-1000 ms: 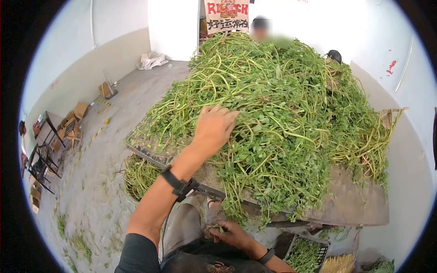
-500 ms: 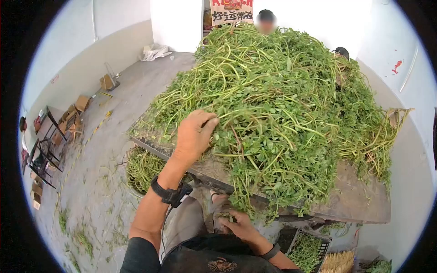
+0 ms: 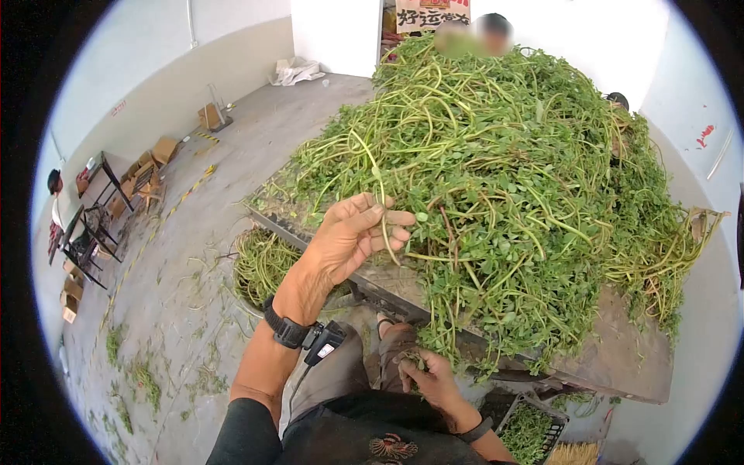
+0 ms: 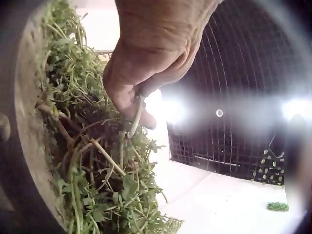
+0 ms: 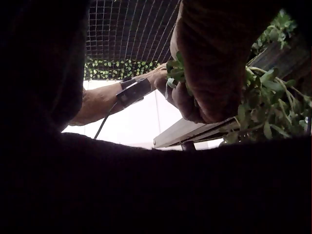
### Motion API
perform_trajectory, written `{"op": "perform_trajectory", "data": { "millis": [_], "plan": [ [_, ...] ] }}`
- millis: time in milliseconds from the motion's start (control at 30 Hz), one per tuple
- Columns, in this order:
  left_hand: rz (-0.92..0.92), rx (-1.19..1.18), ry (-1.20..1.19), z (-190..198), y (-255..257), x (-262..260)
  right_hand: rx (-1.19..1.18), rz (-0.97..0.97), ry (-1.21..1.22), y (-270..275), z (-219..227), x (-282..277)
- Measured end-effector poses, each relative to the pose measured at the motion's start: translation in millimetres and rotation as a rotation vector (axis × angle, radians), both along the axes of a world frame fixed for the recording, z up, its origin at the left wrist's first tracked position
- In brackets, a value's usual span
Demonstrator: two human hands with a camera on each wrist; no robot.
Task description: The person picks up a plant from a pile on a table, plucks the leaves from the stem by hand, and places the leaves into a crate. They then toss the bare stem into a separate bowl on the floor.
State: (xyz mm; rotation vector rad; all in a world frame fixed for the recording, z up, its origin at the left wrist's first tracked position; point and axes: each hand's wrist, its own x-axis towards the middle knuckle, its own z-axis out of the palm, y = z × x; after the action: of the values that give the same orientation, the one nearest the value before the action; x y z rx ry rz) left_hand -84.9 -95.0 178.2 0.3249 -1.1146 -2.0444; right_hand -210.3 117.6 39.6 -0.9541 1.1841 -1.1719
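Note:
A large pile of leafy green stems (image 3: 504,178) covers a worn table (image 3: 620,356). My left hand (image 3: 364,229) is at the pile's near left edge and pinches one long green stem (image 3: 381,201) that still trails into the heap. The left wrist view shows that stem (image 4: 135,114) caught between thumb and finger of the left hand (image 4: 139,105). My right hand (image 3: 422,372) is low, under the table's front edge by my lap, and grips a small bunch of greens (image 3: 411,358). In the right wrist view the right hand (image 5: 195,92) curls round the leafy bunch (image 5: 174,73).
A round basket of stems (image 3: 260,263) stands on the floor under the table's left corner. A black crate of greens (image 3: 531,422) sits at lower right. Another person (image 3: 492,27) is behind the pile, one more (image 3: 54,186) at far left by cardboard boxes (image 3: 163,147). Scraps litter the floor.
My left hand has drawn back from the top of the pile toward me, turning and pulling a single stem out. The right hand has stayed low with its bunch.

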Motion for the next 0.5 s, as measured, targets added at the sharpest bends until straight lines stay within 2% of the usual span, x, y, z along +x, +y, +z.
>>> {"op": "perform_trajectory", "data": {
  "millis": [200,267,300,367,400,467,500],
  "plan": [
    [-0.007,-0.062,0.011,-8,-5,1,-0.014,0.015,0.034,-2,6,2],
    [0.169,-0.164,-0.080,-3,-4,-6,-0.013,0.016,0.013,-2,5,4],
    [0.169,-0.163,-0.079,-2,-1,-10,-0.011,0.023,-0.004,-3,4,5],
    [0.506,-0.437,-0.401,4,6,-24,-0.005,0.020,-0.020,-3,4,6],
    [0.502,-0.440,-0.396,7,9,-30,0.001,0.015,-0.038,-3,4,6],
    [0.665,-0.729,-0.394,12,16,-45,0.004,0.017,-0.003,-2,4,4],
    [0.657,-0.729,-0.390,15,19,-53,0.006,0.030,0.029,-2,4,3]
  ]
}}
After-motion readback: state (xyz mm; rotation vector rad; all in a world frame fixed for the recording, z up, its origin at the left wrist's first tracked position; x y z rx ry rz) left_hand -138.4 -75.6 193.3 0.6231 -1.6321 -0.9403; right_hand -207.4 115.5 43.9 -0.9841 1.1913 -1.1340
